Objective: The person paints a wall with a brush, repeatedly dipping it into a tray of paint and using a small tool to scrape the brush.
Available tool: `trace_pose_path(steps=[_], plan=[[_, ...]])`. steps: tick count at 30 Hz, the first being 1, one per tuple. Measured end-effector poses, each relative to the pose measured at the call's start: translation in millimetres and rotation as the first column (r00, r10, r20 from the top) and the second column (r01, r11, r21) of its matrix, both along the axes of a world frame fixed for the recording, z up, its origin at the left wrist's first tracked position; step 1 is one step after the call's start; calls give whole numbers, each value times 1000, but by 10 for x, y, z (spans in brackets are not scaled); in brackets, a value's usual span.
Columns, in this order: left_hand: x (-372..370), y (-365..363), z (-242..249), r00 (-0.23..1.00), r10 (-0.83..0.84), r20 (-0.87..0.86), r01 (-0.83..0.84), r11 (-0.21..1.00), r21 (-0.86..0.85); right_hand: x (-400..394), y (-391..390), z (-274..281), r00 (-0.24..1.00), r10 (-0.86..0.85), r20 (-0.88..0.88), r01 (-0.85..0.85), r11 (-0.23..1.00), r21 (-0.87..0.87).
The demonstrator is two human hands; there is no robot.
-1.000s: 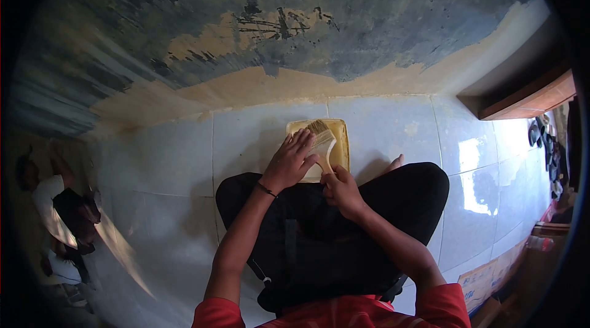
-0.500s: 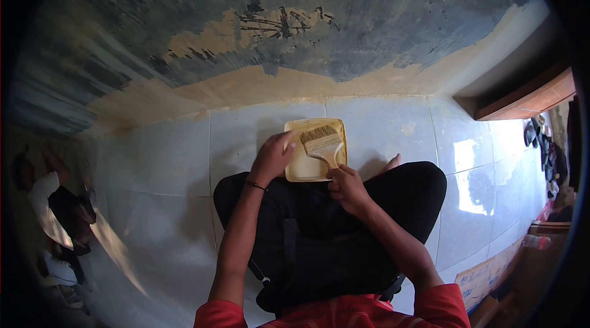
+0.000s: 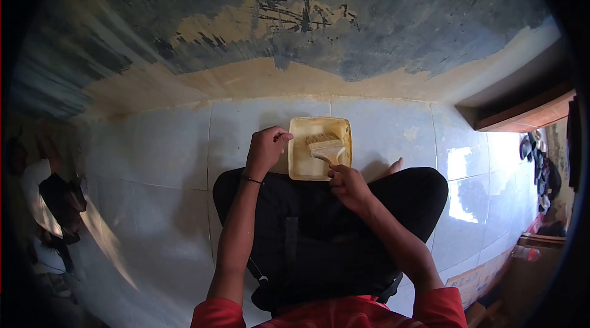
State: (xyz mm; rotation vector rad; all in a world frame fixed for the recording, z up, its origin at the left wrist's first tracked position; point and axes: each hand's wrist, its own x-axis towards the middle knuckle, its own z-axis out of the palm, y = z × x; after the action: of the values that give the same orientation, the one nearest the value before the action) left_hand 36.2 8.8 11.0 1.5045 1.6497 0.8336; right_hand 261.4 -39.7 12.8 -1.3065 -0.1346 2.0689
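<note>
A person sits cross-legged on a pale tiled floor (image 3: 172, 143). The right hand (image 3: 347, 183) grips a paintbrush (image 3: 326, 148) whose bristles rest inside a yellowish tray (image 3: 300, 168) just beyond the knees. The left hand (image 3: 265, 148) closes on the tray's left rim. Farther off rises a patchy blue and tan wall (image 3: 276, 33).

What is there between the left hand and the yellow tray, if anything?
Nothing visible. The left hand is closed on the left rim of the yellow tray, touching it directly. The right hand holds the brush, whose bristles rest inside the tray.
</note>
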Motion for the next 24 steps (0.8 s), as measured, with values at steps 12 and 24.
trace_pose_path(steps=[12, 24], plan=[[-54, 48, 72, 974, 160, -162, -140, 981, 132, -160, -10, -120, 999, -40, -9, 39, 995, -90], [-34, 18, -132, 937, 2, -349, -38, 995, -95, -124, 42, -288, 994, -16, -111, 4, 994, -111]])
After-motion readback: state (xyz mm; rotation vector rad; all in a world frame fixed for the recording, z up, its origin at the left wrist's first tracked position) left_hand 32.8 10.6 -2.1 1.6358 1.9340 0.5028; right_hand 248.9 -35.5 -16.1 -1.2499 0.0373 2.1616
